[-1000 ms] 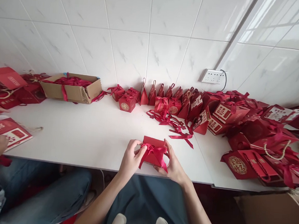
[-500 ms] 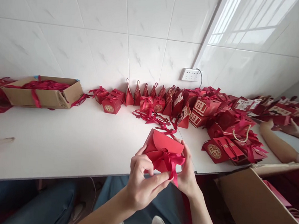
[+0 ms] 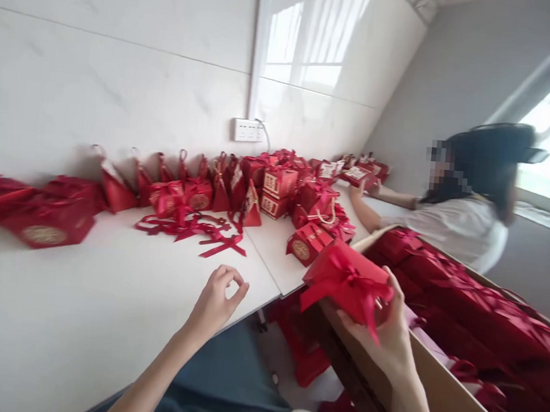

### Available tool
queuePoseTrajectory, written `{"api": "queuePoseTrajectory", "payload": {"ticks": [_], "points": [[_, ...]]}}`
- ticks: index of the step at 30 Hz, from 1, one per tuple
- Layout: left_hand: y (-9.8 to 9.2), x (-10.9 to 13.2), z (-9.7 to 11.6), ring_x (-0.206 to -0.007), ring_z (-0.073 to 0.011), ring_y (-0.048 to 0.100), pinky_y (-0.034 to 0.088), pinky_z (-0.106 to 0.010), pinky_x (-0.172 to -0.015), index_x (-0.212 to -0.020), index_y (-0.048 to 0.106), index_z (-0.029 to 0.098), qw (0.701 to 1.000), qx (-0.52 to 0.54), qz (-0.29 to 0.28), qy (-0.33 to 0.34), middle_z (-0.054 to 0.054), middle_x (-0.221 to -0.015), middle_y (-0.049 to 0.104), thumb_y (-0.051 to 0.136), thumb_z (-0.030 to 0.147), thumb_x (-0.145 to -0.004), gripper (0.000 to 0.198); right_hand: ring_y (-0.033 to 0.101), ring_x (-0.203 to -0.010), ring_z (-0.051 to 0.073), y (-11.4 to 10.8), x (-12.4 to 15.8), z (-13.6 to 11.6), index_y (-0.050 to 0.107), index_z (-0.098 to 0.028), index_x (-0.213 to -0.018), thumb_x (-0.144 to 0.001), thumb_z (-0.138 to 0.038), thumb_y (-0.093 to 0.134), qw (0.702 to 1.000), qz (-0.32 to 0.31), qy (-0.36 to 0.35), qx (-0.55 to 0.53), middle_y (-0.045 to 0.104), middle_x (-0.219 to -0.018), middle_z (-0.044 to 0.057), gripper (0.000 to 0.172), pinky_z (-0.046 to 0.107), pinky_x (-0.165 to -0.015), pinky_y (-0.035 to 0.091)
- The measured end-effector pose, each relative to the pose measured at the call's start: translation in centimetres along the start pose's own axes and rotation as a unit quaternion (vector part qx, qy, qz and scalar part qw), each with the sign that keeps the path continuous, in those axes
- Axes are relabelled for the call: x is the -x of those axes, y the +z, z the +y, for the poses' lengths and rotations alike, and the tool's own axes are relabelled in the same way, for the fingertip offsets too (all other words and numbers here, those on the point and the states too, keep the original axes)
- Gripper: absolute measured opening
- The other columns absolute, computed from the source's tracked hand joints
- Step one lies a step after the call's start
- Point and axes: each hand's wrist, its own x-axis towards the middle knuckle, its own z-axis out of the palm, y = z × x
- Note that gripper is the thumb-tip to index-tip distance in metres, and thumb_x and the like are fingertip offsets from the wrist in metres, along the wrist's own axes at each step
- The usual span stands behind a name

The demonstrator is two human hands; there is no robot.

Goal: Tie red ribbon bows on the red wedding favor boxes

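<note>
My right hand [image 3: 390, 342] grips a red gift box [image 3: 345, 278] with a ribbon bow on its front. The box is tilted and held over the near rim of a large cardboard carton [image 3: 447, 378]. Above the white table's front edge, my left hand [image 3: 220, 294] is empty. Its thumb and forefinger curl into a ring with the tips together. Loose red ribbons [image 3: 197, 225] lie on the table beyond that hand.
Finished-looking red boxes [image 3: 48, 220] and several small pointed boxes [image 3: 115, 184] line the wall. More red boxes [image 3: 279, 187] are piled to the right. The carton holds bowed red boxes [image 3: 478, 292]. A co-worker [image 3: 465, 214] reaches onto the table at the far right.
My view has swung right. My right hand has carried the gift box rightward to the carton. My left hand has let go of the box and its ribbon.
</note>
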Motion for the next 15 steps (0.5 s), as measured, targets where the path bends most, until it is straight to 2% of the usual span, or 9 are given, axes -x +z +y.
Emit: {"api": "queuePoseTrajectory", "payload": {"ticks": [3, 6, 8, 10, 12, 15], "points": [[3.2, -0.9, -0.1, -0.096, -0.0209, 0.057, 0.05, -0.037, -0.085, -0.075, 0.059, 0.021, 0.993, -0.017, -0.103, 0.049, -0.004, -0.092, 0.059, 0.046, 0.035, -0.085, 0.021, 0.06, -0.108, 0.03, -4.4, -0.4, 1.3, 0.039, -0.026, -0.134, -0.059, -0.036, 0.078, 0.976, 0.14, 0.135, -0.095, 0.057, -0.124, 0.012, 0.085, 0.048, -0.09, 0.051], [6.4, -2.1, -0.2, -0.098, -0.0228, 0.057, 0.05, -0.038, -0.085, -0.077, 0.062, 0.022, 0.984, -0.016, -0.153, 0.09, -0.006, -0.096, 0.061, 0.044, 0.034, -0.085, 0.023, 0.059, -0.109, 0.029, -7.9, -0.5, 1.4, 0.054, -0.024, -0.118, -0.065, -0.052, 0.068, 0.901, 0.219, 0.233, -0.292, 0.063, -0.117, 0.009, 0.061, 0.051, -0.094, 0.047], [8.3, -3.0, -0.7, -0.099, -0.0238, 0.058, 0.05, -0.04, -0.087, -0.076, 0.063, 0.022, 0.98, -0.02, -0.156, 0.12, -0.007, -0.096, 0.062, 0.044, 0.033, -0.083, 0.023, 0.061, -0.105, 0.026, -9.5, -0.2, 1.2, 0.058, -0.025, -0.113, -0.07, -0.055, 0.061, 0.846, 0.231, 0.269, -0.398, 0.066, -0.112, 0.007, 0.053, 0.05, -0.093, 0.049], [9.8, -3.7, -1.8, -0.097, -0.0244, 0.058, 0.049, -0.041, -0.088, -0.074, 0.064, 0.021, 0.98, -0.028, -0.137, 0.144, -0.008, -0.094, 0.063, 0.044, 0.032, -0.082, 0.023, 0.063, -0.102, 0.024, -10.6, 0.2, 0.9, 0.058, -0.026, -0.113, -0.072, -0.053, 0.061, 0.813, 0.229, 0.283, -0.455, 0.068, -0.108, 0.005, 0.049, 0.045, -0.089, 0.053], [10.7, -4.1, -3.1, -0.093, -0.0248, 0.059, 0.051, -0.04, -0.083, -0.072, 0.063, 0.02, 0.98, -0.04, -0.116, 0.154, -0.009, -0.091, 0.063, 0.044, 0.032, -0.081, 0.024, 0.064, -0.101, 0.023, -11.3, 0.6, 0.8, 0.057, -0.026, -0.115, -0.071, -0.05, 0.064, 0.796, 0.226, 0.286, -0.482, 0.069, -0.108, 0.004, 0.051, 0.04, -0.087, 0.055], [11.0, -4.1, -4.4, -0.093, -0.0244, 0.06, 0.052, -0.036, -0.08, -0.073, 0.064, 0.021, 0.98, -0.046, -0.115, 0.158, -0.009, -0.092, 0.064, 0.044, 0.035, -0.082, 0.026, 0.064, -0.101, 0.023, -12.0, 1.0, 0.7, 0.055, -0.025, -0.117, -0.069, -0.049, 0.066, 0.79, 0.222, 0.291, -0.491, 0.069, -0.107, 0.004, 0.054, 0.039, -0.085, 0.056]]}}
